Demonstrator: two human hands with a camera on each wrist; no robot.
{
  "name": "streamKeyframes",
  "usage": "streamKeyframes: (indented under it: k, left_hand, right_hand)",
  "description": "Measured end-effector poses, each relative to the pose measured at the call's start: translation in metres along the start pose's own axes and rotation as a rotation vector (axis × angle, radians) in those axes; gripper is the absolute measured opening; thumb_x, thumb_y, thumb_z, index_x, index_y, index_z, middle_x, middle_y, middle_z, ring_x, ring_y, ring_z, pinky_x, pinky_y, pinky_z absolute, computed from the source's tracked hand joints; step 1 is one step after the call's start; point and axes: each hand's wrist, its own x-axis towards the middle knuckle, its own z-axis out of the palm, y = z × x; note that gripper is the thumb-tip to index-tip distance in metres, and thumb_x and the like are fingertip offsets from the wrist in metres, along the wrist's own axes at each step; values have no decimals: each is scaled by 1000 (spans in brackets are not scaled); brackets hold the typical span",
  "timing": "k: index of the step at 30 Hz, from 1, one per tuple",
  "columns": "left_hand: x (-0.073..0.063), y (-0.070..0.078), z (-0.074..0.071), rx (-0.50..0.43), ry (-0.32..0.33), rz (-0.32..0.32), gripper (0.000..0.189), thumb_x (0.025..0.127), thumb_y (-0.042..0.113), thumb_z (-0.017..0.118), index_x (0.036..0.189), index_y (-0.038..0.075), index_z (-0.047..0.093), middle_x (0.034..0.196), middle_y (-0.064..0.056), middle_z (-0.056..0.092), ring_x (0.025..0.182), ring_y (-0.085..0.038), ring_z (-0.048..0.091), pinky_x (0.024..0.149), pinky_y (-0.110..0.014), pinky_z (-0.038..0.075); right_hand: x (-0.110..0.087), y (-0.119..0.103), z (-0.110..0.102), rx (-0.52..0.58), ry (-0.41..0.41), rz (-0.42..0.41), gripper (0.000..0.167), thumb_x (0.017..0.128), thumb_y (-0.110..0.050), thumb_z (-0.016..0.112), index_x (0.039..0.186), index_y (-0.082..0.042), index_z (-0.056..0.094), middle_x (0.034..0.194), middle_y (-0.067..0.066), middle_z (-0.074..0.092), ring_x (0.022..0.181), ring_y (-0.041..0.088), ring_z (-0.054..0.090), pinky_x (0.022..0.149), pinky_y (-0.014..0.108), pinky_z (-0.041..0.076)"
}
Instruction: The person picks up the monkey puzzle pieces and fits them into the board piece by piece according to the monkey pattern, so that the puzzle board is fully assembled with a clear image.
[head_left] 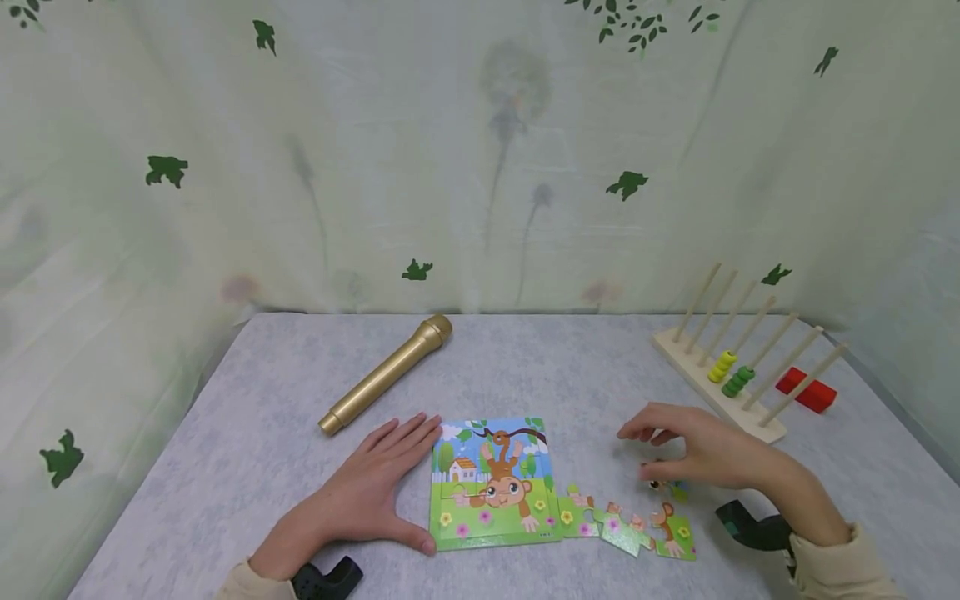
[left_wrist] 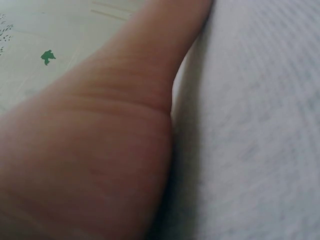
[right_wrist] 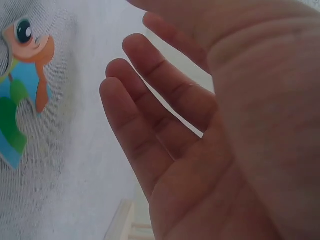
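Left hand (head_left: 375, 487): spread flat, gripping nothing, thumb and forefinger at the puzzle's (head_left: 468, 529) left edge; fingertips out of frame in the left wrist view.
Right hand (head_left: 697, 446): fingers loosely bent, empty.
Eye piece (right_wrist: 30, 77): partly hidden under that hand, cut off in the right wrist view.
Loose pieces (head_left: 577, 518): right of the puzzle.
Red blocks (head_left: 819, 395): partly behind pegs (head_left: 804, 382).

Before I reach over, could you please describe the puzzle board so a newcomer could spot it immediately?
On the grey table, look beside the left hand. The puzzle board is the square there; unlike the loose pieces right of it, it shows a whole upside-down monkey.
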Motion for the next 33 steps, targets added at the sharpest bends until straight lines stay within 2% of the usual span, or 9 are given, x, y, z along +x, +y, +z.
streamKeyframes:
  k: [6,14,22,27,33]
  left_hand:
    - [0,-1,0,-1,4,-3,137,62,95,64,165,13,25,173,1,20,160,-23,15,128,-48,9]
    - [0,0,-1,-10,-3,-13,137,62,95,65,165,13,25,173,2,19,160,-23,14,128,-48,9]
    - [1,0,0,-11,-7,-11,138,62,95,64,165,14,24,173,2,19,161,-23,14,128,-49,9]
    - [1,0,0,-3,-3,-10,138,62,95,64,165,14,24,173,2,19,160,-22,14,128,-48,9]
    - [1,0,0,-9,1,-9,138,61,95,65,165,13,26,173,2,20,160,-22,15,128,-47,9]
  right_hand:
    - [-3,9,-2,25,-23,13,39,91,-41,78,123,-21,70,113,-8,71,99,8,66,85,28,60]
    - [-5,17,-4,60,-74,98,46,88,-43,81,124,-19,68,116,-8,69,102,6,63,87,25,59]
    - [-6,17,-3,39,-108,164,47,82,-39,87,119,-19,67,107,-10,65,95,5,59,81,23,57]
    - [-4,20,-1,27,-105,156,39,83,-33,87,114,-20,68,99,-11,64,89,4,58,78,23,56]
    - [-2,19,3,6,-77,122,35,86,-31,85,115,-20,69,101,-12,66,89,2,59,78,23,57]
